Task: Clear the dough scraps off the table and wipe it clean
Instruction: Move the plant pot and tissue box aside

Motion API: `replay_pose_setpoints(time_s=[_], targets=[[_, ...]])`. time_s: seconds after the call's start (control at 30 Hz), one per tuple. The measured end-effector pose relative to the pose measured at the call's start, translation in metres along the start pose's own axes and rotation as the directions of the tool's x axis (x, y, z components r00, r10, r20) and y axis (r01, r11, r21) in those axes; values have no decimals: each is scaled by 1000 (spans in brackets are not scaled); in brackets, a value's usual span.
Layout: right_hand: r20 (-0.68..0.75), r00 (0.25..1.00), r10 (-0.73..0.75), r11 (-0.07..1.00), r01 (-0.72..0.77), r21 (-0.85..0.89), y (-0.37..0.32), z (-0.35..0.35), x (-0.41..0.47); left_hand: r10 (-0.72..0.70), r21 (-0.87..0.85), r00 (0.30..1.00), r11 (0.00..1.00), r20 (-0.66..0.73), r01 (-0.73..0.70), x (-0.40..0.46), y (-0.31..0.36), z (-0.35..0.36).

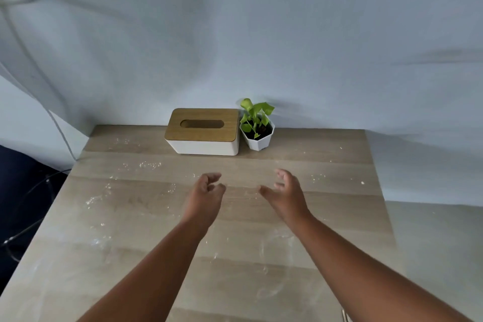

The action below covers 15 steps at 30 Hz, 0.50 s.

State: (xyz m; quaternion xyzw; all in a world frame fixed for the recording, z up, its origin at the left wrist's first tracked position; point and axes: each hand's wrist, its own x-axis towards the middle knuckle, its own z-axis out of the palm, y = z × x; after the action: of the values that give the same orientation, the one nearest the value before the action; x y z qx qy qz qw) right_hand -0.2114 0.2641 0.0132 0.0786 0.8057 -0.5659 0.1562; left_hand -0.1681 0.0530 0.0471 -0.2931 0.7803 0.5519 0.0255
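Right, both arms are out over the table [339, 165] now, and neither hand has anything in it. The left hand [206, 191] hovers with its fingers loosely curled around nothing; the right hand [286, 191] hangs beside it, fingers spread and relaxed, palm turned inward. There is a bare strip of wood between them.

The dough scraps are what count here, and they look like tiny stuff: pale crumbs and floury smears scattered across the boards. I'd judge them light and dry, more dust than lump, so pinching each one seems hopeless. Sweeping them together with the edge of a flat hand, then cupping the pile off the table's edge, looks the better way. The smeared patches will likely cling and need a damp wipe.

Where do they lie? One cluster of crumbs [150, 165] sits left of the left hand and farther back, toward the wall. A whitish smear [92, 200] lies well out to the left. On the other side, a single crumb [362, 183] rests near the right edge, well apart from the right hand, with fainter specks between. More floury film shows nearer the person, under the forearms.

At the back, a tissue box [202, 132] with a wooden lid stands against the wall, and a small potted plant [257, 129] is just beside it. No cloth is in view.
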Motion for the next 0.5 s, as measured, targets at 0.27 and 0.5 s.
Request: replay_pose_setpoints(time_s=[0.27,0.5], targets=[[-66,997,-40,999,39,-5,-16,7,66,286,333,958,901,28,-278,66,41,-6],[-129,988,-81,996,83,12,-29,27,100,487,505,861,711,147,-488,120,63,2]])
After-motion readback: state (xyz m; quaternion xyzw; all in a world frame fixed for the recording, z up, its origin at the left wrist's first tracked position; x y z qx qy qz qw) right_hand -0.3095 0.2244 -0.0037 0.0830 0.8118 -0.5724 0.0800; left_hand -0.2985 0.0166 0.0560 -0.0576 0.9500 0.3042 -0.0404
